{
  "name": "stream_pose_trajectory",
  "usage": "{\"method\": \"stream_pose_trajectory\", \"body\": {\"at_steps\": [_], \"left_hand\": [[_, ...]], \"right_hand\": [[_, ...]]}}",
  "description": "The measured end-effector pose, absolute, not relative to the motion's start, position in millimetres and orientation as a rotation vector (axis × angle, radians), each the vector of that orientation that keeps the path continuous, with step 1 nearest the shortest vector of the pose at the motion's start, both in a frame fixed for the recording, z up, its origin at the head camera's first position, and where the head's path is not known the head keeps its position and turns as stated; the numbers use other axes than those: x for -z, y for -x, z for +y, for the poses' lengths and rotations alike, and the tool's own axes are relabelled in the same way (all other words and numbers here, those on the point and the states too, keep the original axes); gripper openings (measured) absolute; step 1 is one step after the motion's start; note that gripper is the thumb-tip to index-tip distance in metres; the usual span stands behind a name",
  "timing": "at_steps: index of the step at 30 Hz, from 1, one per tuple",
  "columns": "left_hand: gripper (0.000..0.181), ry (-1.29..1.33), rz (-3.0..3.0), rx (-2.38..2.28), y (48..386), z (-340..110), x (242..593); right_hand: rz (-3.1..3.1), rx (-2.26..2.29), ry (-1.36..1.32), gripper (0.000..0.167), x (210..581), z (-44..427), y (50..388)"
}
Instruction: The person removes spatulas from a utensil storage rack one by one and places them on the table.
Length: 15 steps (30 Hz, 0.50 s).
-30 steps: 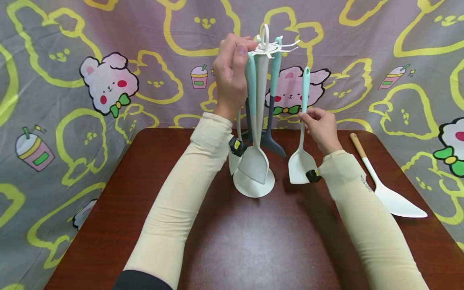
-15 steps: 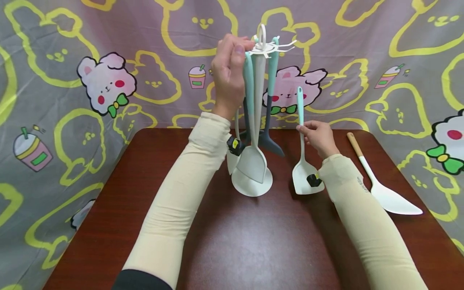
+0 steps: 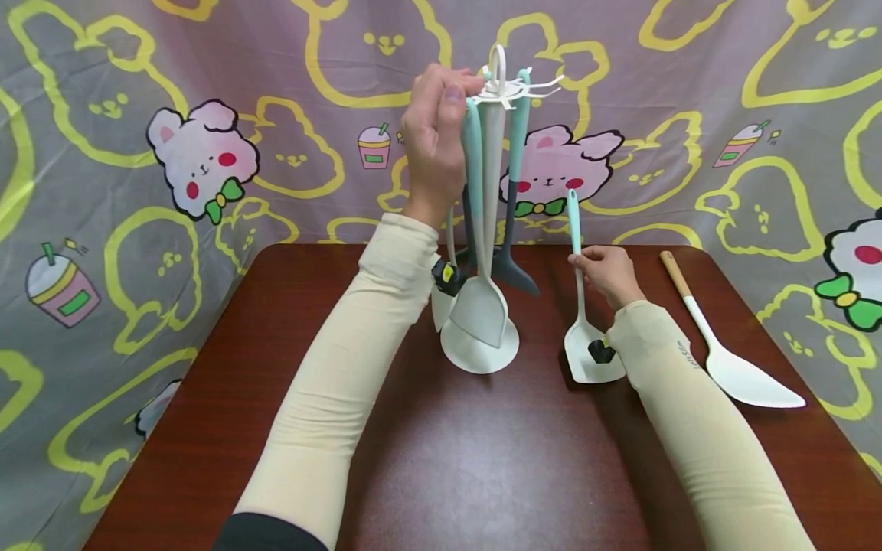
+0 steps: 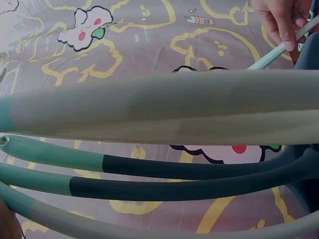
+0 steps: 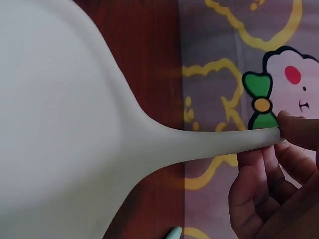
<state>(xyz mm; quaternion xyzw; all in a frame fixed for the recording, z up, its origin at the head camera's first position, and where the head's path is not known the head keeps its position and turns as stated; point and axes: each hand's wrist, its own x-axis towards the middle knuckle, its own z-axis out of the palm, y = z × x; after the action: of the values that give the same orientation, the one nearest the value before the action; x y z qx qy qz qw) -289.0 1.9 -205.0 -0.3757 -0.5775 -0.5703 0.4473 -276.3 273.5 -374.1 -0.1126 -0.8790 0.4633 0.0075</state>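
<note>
A white rotating utensil rack (image 3: 491,184) stands at the middle of the table in the head view. My left hand (image 3: 434,141) grips its top disc by the left edge. Several utensils with mint handles hang there, among them a white spatula (image 3: 482,314) and a dark utensil (image 3: 515,274). Right of the rack, my right hand (image 3: 609,274) pinches a white spatula (image 3: 577,353) by its shaft, just below the mint handle. That spatula stands handle up with its blade low. In the right wrist view, thumb and fingers meet on the shaft beside the broad blade (image 5: 60,109).
A white spatula with a wooden handle (image 3: 747,379) lies on the brown table (image 3: 524,474) at the right. A patterned curtain (image 3: 296,153) hangs behind the table. Bare white hooks stick out at the rack's right. Hanging handles (image 4: 199,169) cross the left wrist view.
My right hand has come down and slightly toward me with the spatula, which now sits lower and farther from the rack's hooks. The left hand stays at the rack's top.
</note>
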Motion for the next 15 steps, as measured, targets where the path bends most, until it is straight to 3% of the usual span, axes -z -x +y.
{"method": "stream_pose_trajectory", "body": {"at_steps": [15], "left_hand": [[0.031,0.914,-1.426,1.431,288,5,206]], "right_hand": [[-2.885,-1.364,0.404,0.036,392,291,279]]}}
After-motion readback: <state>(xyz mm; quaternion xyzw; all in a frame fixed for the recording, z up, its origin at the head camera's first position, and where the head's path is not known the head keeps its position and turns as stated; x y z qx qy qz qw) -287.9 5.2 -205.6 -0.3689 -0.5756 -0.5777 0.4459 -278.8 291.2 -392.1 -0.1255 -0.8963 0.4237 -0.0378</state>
